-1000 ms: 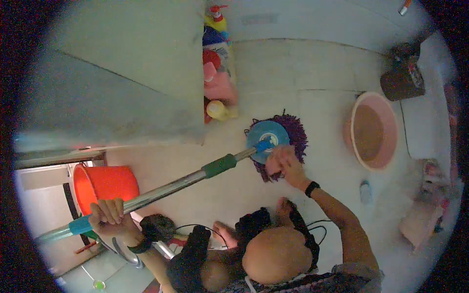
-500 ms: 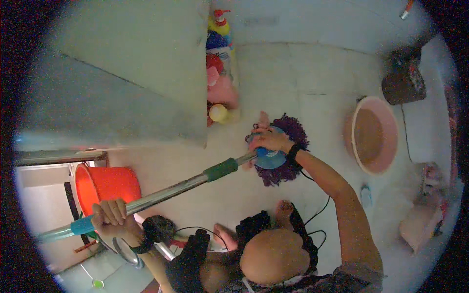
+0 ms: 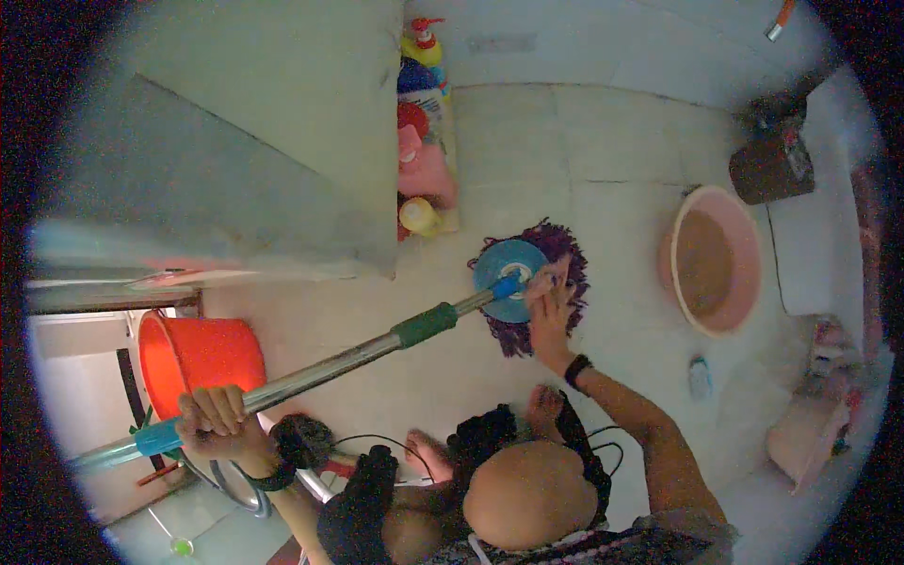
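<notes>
My left hand (image 3: 222,426) is closed round the metal pole of a mop (image 3: 325,369), close to its blue collar. The pole slants up to the right, past a green sleeve, to a round blue mop plate (image 3: 501,262). Dark purple strands (image 3: 567,243) fringe the plate. My right hand (image 3: 549,325) presses a pinkish crumpled cloth (image 3: 552,277) against the right side of the plate, by the pole's blue joint. The fingers lie over the cloth, partly hiding it. A black band circles each wrist.
On the right stands a pink basin (image 3: 756,259) of brownish water. A red bucket (image 3: 221,353) is at the left. Bottles, one a pink jug (image 3: 428,174), line the cabinet's edge. A dark bin (image 3: 774,172) and a small bottle (image 3: 701,379) stand farther right.
My right hand, with the cloth, has moved from the plate's upper left across to its right side. More of the blue plate shows now. My left hand keeps its grip on the pole.
</notes>
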Demonstrator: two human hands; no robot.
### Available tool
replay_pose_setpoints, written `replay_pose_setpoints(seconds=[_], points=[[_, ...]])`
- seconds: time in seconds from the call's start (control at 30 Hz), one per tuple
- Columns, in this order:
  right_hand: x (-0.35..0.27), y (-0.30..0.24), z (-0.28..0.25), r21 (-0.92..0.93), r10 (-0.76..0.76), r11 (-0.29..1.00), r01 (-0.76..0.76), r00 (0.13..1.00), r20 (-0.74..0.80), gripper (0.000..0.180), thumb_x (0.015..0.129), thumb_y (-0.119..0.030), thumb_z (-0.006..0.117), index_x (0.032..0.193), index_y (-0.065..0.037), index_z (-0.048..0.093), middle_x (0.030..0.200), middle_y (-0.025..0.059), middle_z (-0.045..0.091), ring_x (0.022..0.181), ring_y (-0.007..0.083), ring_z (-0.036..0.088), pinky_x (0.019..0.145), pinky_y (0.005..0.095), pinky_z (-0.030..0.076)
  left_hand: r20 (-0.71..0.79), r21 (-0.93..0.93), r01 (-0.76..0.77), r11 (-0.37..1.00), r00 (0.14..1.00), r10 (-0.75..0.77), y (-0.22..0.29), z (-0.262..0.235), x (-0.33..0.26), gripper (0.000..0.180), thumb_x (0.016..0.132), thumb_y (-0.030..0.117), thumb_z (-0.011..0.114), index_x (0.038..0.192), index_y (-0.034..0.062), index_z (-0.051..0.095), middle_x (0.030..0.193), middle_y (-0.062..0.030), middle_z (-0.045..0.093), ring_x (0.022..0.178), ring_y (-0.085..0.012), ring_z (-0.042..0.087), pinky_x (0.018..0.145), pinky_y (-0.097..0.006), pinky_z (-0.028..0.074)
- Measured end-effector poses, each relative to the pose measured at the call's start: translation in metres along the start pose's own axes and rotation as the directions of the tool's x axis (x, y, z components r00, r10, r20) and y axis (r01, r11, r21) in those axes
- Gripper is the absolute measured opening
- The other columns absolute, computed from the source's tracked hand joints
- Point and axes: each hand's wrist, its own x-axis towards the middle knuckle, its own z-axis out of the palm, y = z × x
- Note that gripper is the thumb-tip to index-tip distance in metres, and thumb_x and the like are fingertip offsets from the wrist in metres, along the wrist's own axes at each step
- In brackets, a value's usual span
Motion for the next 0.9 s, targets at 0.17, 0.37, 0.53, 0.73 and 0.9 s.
replay_pose_setpoints(seconds=[0.17, 0.37, 0.53, 0.73, 0.9], points=[[0.001, -0.020, 0.006, -0.034, -0.076, 0.996, 0.079, 0.994, 0.082, 0.042, 0.071, -0.008, 0.053, 0.110, 0.001, 0.043, 0.119, 0.0223, 0.037, 0.107, 0.0446, 0.036, 0.089, 0.0591, 0.026, 0.031, -0.006, 0.003, 1.000, 1.000, -0.003, 0.000, 0.002, 0.002, 0.022, 0.084, 0.018, 0.044, 0.063, 0.0120, 0.039, 0.043, 0.0014, 0.031, 0.034, -0.0071, 0.028, 0.037, -0.023, 0.028], [0.020, -0.052, 0.037, 0.123, -0.335, 0.942, 0.313, 0.904, 0.267, 0.037, 0.073, -0.012, 0.050, 0.109, -0.003, 0.047, 0.118, 0.0152, 0.042, 0.107, 0.0350, 0.040, 0.087, 0.0526, 0.032, 0.031, 0.009, -0.003, 1.000, 1.000, 0.003, -0.002, 0.003, 0.002, 0.021, 0.083, 0.017, 0.042, 0.063, 0.0115, 0.039, 0.042, 0.0004, 0.031, 0.033, -0.0077, 0.027, 0.035, -0.023, 0.028], [0.113, -0.098, 0.017, -0.204, -0.109, 0.972, 0.121, 0.992, 0.068, 0.039, 0.073, -0.010, 0.049, 0.112, -0.006, 0.047, 0.119, 0.0123, 0.043, 0.108, 0.0312, 0.041, 0.087, 0.0483, 0.034, -0.078, 0.062, -0.026, 0.998, 0.996, 0.031, -0.001, 0.007, -0.004, 0.023, 0.083, 0.015, 0.041, 0.061, 0.0116, 0.035, 0.041, 0.0001, 0.030, 0.031, -0.0079, 0.026, 0.034, -0.023, 0.027], [0.079, -0.086, 0.010, -0.045, -0.136, 0.988, 0.145, 0.977, 0.167, 0.041, 0.072, -0.009, 0.049, 0.113, -0.007, 0.047, 0.120, 0.0115, 0.043, 0.109, 0.0304, 0.041, 0.087, 0.0471, 0.034, -0.139, 0.056, -0.064, 0.996, 0.988, 0.072, -0.005, 0.008, -0.007, 0.026, 0.084, 0.014, 0.039, 0.058, 0.0119, 0.033, 0.041, 0.0000, 0.030, 0.030, -0.0077, 0.026, 0.032, -0.022, 0.028], [0.028, -0.045, -0.010, 0.085, -0.171, 0.985, 0.150, 0.908, 0.382, 0.043, 0.072, -0.008, 0.049, 0.115, -0.008, 0.047, 0.122, 0.0108, 0.042, 0.109, 0.0297, 0.041, 0.087, 0.0460, 0.034, -0.131, 0.023, -0.053, 0.998, 0.990, 0.056, -0.004, 0.008, -0.003, 0.028, 0.083, 0.012, 0.039, 0.057, 0.0119, 0.033, 0.041, -0.0001, 0.031, 0.030, -0.0079, 0.026, 0.031, -0.022, 0.027]])
